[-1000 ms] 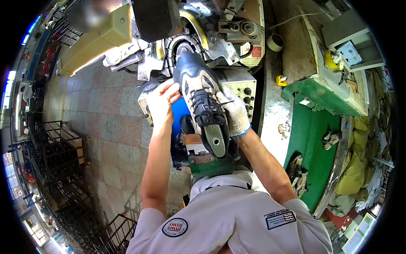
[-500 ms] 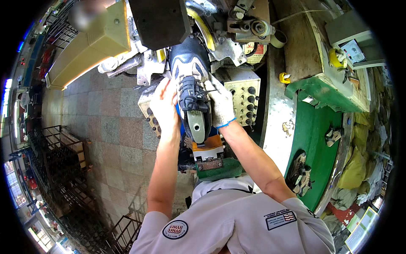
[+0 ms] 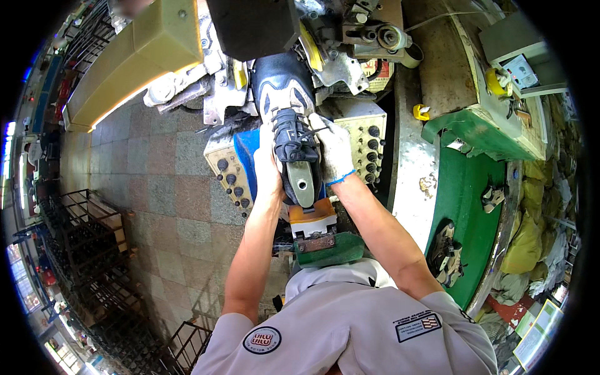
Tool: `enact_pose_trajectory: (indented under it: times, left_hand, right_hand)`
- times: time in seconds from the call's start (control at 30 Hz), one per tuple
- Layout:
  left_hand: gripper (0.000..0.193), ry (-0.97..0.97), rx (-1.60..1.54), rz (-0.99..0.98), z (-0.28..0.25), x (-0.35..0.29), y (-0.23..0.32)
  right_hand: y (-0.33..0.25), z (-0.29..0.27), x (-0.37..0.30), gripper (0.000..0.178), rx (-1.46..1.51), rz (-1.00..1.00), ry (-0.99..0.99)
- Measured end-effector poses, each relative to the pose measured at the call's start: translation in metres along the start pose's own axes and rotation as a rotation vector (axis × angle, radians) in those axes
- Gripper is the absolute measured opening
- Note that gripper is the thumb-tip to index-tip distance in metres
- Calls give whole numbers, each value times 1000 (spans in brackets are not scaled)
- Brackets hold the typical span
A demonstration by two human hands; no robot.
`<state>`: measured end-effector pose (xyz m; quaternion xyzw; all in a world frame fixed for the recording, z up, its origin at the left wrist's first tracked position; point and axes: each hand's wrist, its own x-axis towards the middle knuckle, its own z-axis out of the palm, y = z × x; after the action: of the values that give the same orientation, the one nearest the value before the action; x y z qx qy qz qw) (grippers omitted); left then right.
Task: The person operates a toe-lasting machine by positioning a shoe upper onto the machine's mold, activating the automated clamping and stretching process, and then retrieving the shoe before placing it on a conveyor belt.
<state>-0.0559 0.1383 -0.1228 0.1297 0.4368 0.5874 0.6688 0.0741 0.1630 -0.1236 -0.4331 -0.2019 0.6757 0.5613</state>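
Observation:
A black, grey and white lace-up shoe upper [image 3: 287,115] lies on a grey-green shoe last [image 3: 302,180], its toe pointing away from me under the dark block [image 3: 253,31] of a machine. My bare left hand [image 3: 268,164] is closed against the shoe's left side, its fingertips partly hidden. On the right side, my right hand [image 3: 335,150] in a white glove with a blue cuff grips the shoe near the laces. Metal plates [image 3: 226,97] flank the toe. Below the heel is an orange-topped support [image 3: 312,212].
Boxes with black knobs [image 3: 369,115] stand either side of the shoe. A yellowish machine cover [image 3: 134,62] juts out at far left. To the right runs a green surface [image 3: 465,206] with several shoes [image 3: 445,256] on it. Dark racks [image 3: 94,250] stand at left.
My left hand has gone from a looser hold with raised fingers to closing round the shoe's side. The shoe's heel has shifted slightly right, exposing a blue part at left.

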Motion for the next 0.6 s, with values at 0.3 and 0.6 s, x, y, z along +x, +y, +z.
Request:
enact_pose_trajectory:
  times: [0.3,0.6]
  left_hand:
    - [41,5,114,65,-16,10,-9]
    - [36,-101,188,167,-27,26,-9]
  right_hand:
    - [6,4,-1,29,21,53,32]
    - [9,8,6,28,19,-33,17]
